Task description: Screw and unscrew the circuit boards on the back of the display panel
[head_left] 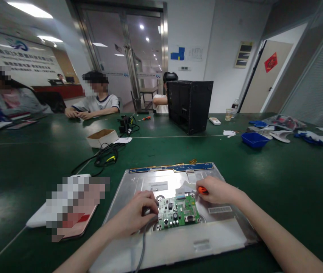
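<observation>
A green circuit board (178,212) lies on the silver metal back of a flat display panel (138,180). My left hand (140,210) is curled at the board's left edge, thumb and fingers drawn together; what they hold is mostly hidden. A grey cable (143,246) runs from beside that hand toward the panel's near edge. My right hand (216,189) is closed around the orange handle of a screwdriver (203,190), just above the board's right corner. Along the panel's far edge runs a narrow blue circuit strip (175,168).
Left of the panel lie a white object (44,206) and a pink phone-like object (89,212), both partly blurred. Beyond are black cables (104,155), an open box (103,138), a black computer case (189,106) and a blue tray (255,140). Other people sit across the green table.
</observation>
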The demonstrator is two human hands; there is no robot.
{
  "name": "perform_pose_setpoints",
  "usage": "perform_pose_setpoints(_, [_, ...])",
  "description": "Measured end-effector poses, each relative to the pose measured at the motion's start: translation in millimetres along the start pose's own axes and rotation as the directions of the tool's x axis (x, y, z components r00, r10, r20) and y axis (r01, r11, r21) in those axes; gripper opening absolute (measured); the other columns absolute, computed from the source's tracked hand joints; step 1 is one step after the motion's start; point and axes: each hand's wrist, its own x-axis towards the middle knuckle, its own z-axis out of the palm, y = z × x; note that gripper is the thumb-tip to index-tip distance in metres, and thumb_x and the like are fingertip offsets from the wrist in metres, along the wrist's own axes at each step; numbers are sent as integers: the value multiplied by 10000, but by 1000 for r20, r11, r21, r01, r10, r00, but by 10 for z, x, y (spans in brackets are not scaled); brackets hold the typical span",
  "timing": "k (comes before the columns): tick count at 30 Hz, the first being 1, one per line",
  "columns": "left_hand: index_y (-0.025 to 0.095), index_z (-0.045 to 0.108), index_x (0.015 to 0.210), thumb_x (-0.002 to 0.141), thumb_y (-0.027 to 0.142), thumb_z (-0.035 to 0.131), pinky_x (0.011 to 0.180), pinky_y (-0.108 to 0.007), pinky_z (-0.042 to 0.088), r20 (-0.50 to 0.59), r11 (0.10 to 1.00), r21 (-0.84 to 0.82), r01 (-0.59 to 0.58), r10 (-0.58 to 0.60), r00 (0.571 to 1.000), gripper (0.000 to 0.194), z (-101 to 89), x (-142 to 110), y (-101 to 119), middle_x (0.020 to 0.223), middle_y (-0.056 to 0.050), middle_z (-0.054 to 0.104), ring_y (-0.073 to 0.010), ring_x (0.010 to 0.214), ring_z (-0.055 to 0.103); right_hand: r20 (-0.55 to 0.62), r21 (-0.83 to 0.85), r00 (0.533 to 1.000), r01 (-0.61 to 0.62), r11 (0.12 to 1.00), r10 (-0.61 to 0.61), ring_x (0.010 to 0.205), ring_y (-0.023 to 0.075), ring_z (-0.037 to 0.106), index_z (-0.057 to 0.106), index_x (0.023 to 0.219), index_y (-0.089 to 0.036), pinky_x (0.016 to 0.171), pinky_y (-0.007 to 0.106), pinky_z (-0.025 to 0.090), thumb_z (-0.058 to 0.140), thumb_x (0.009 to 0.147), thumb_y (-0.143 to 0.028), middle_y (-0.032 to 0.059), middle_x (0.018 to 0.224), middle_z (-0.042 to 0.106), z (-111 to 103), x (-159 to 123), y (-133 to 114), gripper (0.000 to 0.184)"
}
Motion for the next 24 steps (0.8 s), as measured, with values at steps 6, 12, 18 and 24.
perform_pose_setpoints(6, [197,709,767,798,260,605,784,-298,448,-39,998,-45,-32,30,999,125,-132,76,-95,888,-6,590,-173,827,570,-10,-6,1000,-7,1000,7,742,192,594,661,849,-169,624,256,361,551,799,-159,73,810,688,-8,-9,-14,122])
perform_pose_setpoints(12, [171,697,735,795,215,561,722,-288,452,-232,998,65,-6,21,973,155,-196,380,-128,849,-42,648,-195,817,604,-31,-19,999,-16,1000,16,647,168,543,634,761,-162,567,248,328,551,780,-154,62,720,651,-8,-13,-29,86])
perform_pose_setpoints(18, [179,693,746,793,213,578,702,-284,444,-232,980,200,-7,55,971,130,-131,538,-132,837,-43,669,-199,773,617,-64,-12,998,-4,1000,4,622,154,523,622,746,-165,549,239,322,557,759,-149,45,694,629,-14,-42,-12,68])
perform_pose_setpoints(24, [181,677,751,807,171,567,710,-273,442,-231,971,239,-20,77,970,123,-97,538,-160,827,-37,672,-190,772,613,-102,11,993,60,998,-59,629,132,529,623,777,-161,585,225,346,558,753,-106,15,699,619,-121,34,-44,88])
